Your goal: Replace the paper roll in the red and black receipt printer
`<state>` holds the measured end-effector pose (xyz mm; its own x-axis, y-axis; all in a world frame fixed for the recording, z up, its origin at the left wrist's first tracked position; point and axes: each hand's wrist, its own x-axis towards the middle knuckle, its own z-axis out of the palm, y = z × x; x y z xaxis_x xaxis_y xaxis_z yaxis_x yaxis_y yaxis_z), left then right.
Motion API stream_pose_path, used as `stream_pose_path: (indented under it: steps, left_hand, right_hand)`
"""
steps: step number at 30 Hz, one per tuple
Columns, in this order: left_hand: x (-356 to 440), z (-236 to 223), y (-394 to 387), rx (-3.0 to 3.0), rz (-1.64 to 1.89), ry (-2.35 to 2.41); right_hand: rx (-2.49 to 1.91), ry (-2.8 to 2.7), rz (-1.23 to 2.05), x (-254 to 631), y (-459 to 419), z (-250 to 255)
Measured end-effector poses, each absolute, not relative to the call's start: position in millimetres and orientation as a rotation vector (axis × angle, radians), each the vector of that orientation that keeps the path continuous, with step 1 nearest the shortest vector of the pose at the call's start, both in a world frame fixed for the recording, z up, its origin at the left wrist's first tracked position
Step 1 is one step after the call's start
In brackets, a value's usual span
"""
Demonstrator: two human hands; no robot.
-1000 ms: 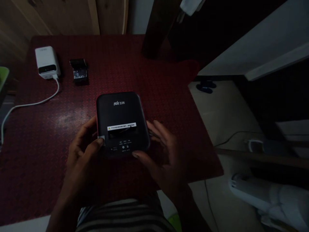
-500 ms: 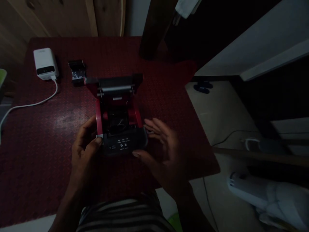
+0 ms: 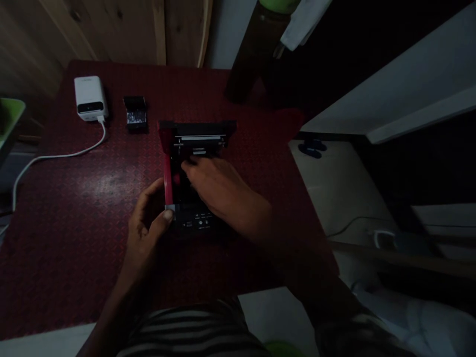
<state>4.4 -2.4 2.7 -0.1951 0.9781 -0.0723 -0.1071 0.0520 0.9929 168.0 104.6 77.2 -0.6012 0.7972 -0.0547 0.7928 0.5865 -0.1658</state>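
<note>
A red and black label printer [image 3: 193,225] stands on the table with its lid [image 3: 199,130] raised, showing a roller in the lid and a dark inner bay. My left hand [image 3: 147,225] grips its left front corner, thumb on the front panel and fingers along the side. Over the open bay lies my right hand [image 3: 217,183], its fingers bent together and reaching into the left part of the bay. Its fingertips are mostly hidden, and what they hold, if anything, cannot be seen.
On the dark red table [image 3: 111,223] are a white power bank [image 3: 89,96] with a white cable [image 3: 70,154] and a small black item with a printed label [image 3: 136,118]. A tall dark bottle [image 3: 247,64] with a green cap stands at the back. Slippers [image 3: 311,148] lie on the floor.
My right hand has moved from beside the printer's right front corner up and left into the open bay. The left hand keeps its grip. The whole view has shifted slightly.
</note>
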Motion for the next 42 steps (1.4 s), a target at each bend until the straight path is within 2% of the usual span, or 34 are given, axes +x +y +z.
stream_pose_path:
  steps: [5, 9, 14, 19, 22, 25, 30, 42]
  left_hand:
    - [5, 0, -4, 0.94, 1.334, 1.257]
    - [5, -1, -4, 0.948, 1.333, 1.264]
    - [6, 3, -2, 0.962, 1.351, 1.284]
    - [5, 0, -2, 0.964, 1.344, 1.321]
    - [3, -3, -4, 0.975, 1.359, 1.343]
    - [2, -3, -4, 1.009, 1.357, 1.381]
    - [2, -1, -4, 0.984, 1.336, 1.393]
    - [4, 5, -2, 0.953, 1.34, 1.42]
  right_hand:
    - [-1.308, -2.789, 0.211, 173, 110, 69]
    - [-1.367, -2.795, 0.253, 169, 108, 81]
    - [-1.301, -2.667, 0.156, 181, 85, 96]
    - [-1.143, -2.168, 0.42, 242, 78, 106]
    - [-1.225, -1.789, 0.462, 276, 103, 86]
    - [-1.24, -1.551, 0.614, 289, 134, 40]
    - [-1.345, -1.575, 0.801, 272, 152, -26]
    - [-1.369, -1.648, 0.826, 278, 130, -38]
